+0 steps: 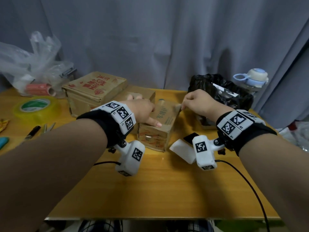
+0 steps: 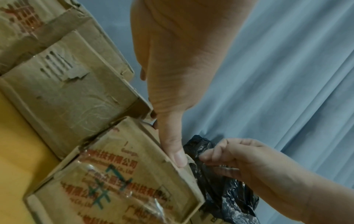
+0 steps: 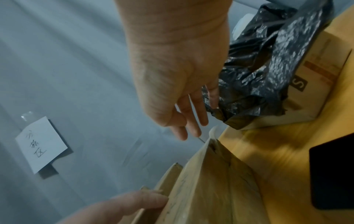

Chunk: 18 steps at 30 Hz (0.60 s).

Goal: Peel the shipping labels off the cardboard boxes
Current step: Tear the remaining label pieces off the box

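Note:
A small cardboard box point(image 1: 164, 122) with green print lies in the middle of the yellow table point(image 1: 150, 190). My left hand point(image 1: 143, 111) grips it from the left, the thumb point(image 2: 177, 153) pressed along its top edge and the fingers over the far side. My right hand point(image 1: 183, 107) is at the box's far right corner. There its thumb and fingertips point(image 3: 188, 130) pinch a thin pale strip of label or tape point(image 3: 213, 133) that stands up from the corner. How much of the strip still sticks to the box is hidden.
A larger red-printed box point(image 1: 93, 91) and another plain box point(image 1: 143, 96) stand behind on the left. A black bag point(image 1: 222, 91) on a box sits at the right, with a blue bottle point(image 1: 252, 79) behind. A tape roll point(image 1: 36, 106), pens and clear plastic bags lie at left. A black phone point(image 1: 190, 137) lies by the box.

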Each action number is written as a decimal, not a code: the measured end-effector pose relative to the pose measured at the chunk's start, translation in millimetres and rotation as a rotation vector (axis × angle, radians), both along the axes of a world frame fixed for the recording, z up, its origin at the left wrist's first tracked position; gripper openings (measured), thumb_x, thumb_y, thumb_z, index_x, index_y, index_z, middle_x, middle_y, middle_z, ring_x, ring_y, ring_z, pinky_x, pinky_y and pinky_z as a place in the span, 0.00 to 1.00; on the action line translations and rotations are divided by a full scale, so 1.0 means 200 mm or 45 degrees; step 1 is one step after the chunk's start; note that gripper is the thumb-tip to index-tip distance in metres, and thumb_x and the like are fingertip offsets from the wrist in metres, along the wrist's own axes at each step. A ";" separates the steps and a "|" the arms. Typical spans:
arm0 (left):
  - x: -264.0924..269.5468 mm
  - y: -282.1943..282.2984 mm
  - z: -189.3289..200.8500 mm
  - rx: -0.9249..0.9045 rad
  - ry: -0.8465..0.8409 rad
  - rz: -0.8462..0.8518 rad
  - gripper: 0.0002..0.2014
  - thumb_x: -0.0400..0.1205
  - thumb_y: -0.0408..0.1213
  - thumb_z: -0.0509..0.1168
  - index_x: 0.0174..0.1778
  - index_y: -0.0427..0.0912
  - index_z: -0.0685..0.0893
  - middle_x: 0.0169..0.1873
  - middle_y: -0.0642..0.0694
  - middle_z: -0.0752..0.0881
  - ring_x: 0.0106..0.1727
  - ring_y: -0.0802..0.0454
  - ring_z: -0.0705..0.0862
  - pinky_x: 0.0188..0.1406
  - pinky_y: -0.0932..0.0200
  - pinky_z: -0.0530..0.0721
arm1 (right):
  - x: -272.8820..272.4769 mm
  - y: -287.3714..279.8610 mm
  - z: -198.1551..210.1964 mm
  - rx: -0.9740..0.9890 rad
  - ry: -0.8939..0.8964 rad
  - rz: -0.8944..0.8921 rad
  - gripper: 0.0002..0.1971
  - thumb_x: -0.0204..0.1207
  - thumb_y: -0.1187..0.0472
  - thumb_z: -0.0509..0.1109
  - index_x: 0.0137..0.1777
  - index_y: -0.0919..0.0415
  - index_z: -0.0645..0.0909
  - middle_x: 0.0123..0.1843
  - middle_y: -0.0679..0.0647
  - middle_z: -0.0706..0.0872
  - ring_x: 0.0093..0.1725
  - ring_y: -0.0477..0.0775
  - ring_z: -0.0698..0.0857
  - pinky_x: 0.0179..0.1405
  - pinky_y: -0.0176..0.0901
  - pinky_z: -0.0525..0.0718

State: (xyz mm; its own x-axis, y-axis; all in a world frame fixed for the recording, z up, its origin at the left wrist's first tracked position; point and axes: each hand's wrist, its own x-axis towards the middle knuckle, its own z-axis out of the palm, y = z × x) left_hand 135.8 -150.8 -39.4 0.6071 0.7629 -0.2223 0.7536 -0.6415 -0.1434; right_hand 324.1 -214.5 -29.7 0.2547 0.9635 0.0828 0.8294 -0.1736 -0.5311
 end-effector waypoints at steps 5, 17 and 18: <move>0.01 -0.03 0.01 0.067 -0.074 -0.097 0.31 0.71 0.70 0.62 0.42 0.40 0.82 0.38 0.46 0.84 0.44 0.46 0.83 0.44 0.54 0.81 | 0.02 -0.11 -0.01 -0.043 0.028 -0.009 0.11 0.79 0.62 0.64 0.45 0.65 0.88 0.45 0.58 0.90 0.49 0.60 0.86 0.53 0.51 0.84; -0.03 -0.15 0.01 0.472 -0.310 -0.231 0.23 0.77 0.56 0.66 0.61 0.46 0.75 0.55 0.45 0.85 0.58 0.43 0.82 0.57 0.50 0.73 | -0.03 -0.29 -0.12 -0.047 -0.045 0.000 0.12 0.74 0.54 0.74 0.42 0.64 0.86 0.35 0.51 0.83 0.41 0.50 0.82 0.42 0.42 0.79; -0.02 -0.17 0.00 0.456 -0.365 -0.235 0.20 0.78 0.54 0.65 0.60 0.46 0.76 0.55 0.45 0.85 0.58 0.43 0.82 0.57 0.50 0.73 | -0.04 -0.30 -0.13 -0.075 -0.058 0.007 0.11 0.74 0.53 0.74 0.40 0.62 0.85 0.34 0.50 0.82 0.42 0.50 0.81 0.40 0.41 0.77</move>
State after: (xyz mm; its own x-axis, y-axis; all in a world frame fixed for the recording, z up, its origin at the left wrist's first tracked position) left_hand 131.0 -183.9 -39.2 0.7374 0.6350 0.2302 0.6737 -0.7159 -0.1830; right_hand 316.6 -274.9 -54.8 0.2469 0.9683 0.0377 0.8534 -0.1989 -0.4819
